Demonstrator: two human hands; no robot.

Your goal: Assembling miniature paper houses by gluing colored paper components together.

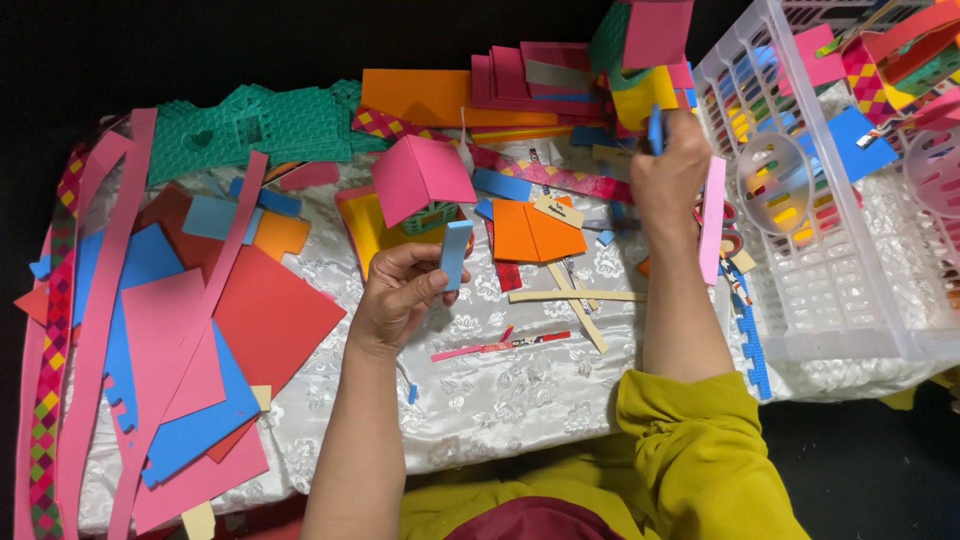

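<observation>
Two hands work over my tabletop (500,400). My left hand (400,295) pinches a light blue foam strip (455,255) upright at center. At two o'clock, my right hand (668,175) grips a small blue piece (655,128) beside the white basket (850,300).

Your left hand (398,292) pinched a light-blue foam strip (455,254) above the counter (500,400), while your right hand (668,172) gripped a blue piece (655,128) near the white basket (850,320).
</observation>
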